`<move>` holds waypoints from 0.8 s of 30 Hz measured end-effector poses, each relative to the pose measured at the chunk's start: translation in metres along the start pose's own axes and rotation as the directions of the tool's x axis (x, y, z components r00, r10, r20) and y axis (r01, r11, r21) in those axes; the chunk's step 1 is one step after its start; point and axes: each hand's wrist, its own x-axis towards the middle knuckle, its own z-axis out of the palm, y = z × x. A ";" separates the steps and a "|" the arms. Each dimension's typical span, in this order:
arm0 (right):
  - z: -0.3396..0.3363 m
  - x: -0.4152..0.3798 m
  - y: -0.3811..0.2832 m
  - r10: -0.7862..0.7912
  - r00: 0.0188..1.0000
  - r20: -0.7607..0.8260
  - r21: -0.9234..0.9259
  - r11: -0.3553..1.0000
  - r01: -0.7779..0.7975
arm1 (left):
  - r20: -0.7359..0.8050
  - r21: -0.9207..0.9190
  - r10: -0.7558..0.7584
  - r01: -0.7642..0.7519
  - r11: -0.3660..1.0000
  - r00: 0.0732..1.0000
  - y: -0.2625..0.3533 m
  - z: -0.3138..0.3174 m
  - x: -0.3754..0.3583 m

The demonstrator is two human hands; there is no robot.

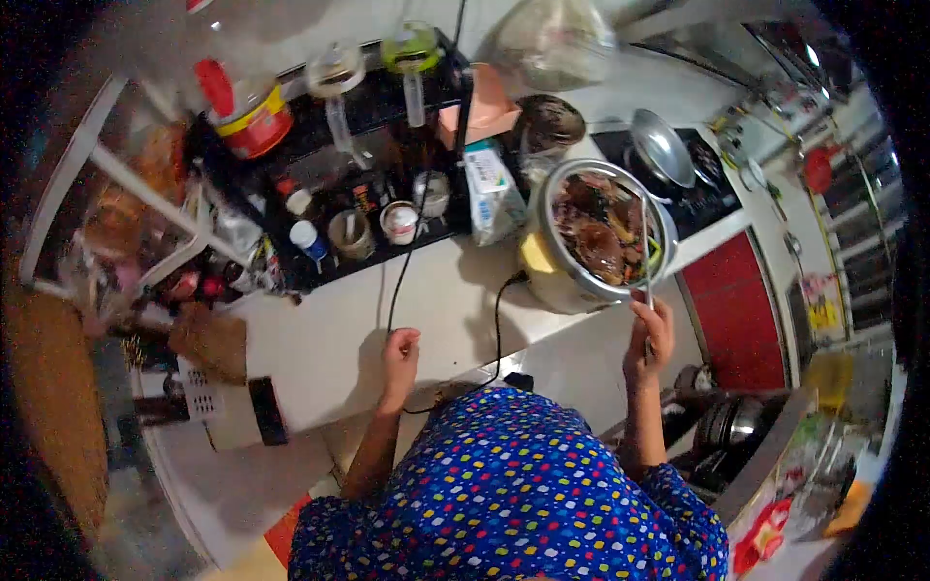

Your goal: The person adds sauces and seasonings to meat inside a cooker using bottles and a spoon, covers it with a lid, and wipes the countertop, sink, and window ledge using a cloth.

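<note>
A round metal-rimmed cooking pot (544, 274) stands on the counter, right of the middle, filled with dark brown food (593, 242) and some green bits. My right hand (651, 334) is closed on a thin metal utensil (646, 228), whose far part reaches over the food; its tip is hard to make out. My left hand (401, 356) is at the counter's front edge, fingers curled in, close to a black cable (399, 281). Whether those fingers hold anything is too small to tell.
A black rack (320, 276) with jars and bottles lines the back left. A stove (712, 194) with a metal pan (663, 145) is at the back right. Below right is an open drawer (760, 455) with dishes. A second cable (499, 334) hangs over the front edge.
</note>
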 end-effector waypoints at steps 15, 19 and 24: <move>-0.025 -0.008 -0.039 0.066 0.997 -0.035 -0.081 0.994 -0.069 | 0.106 -0.022 0.035 -0.033 0.999 0.994 0.014 -0.012 0.000; -0.034 -0.021 -0.018 0.043 0.998 -0.041 0.030 0.999 -0.042 | 0.079 -0.038 0.013 -0.010 0.999 0.997 0.011 -0.007 -0.010; -0.025 -0.013 -0.015 0.008 0.987 -0.158 0.188 0.982 0.022 | 0.034 0.004 -0.052 0.051 0.999 0.998 0.032 0.001 -0.036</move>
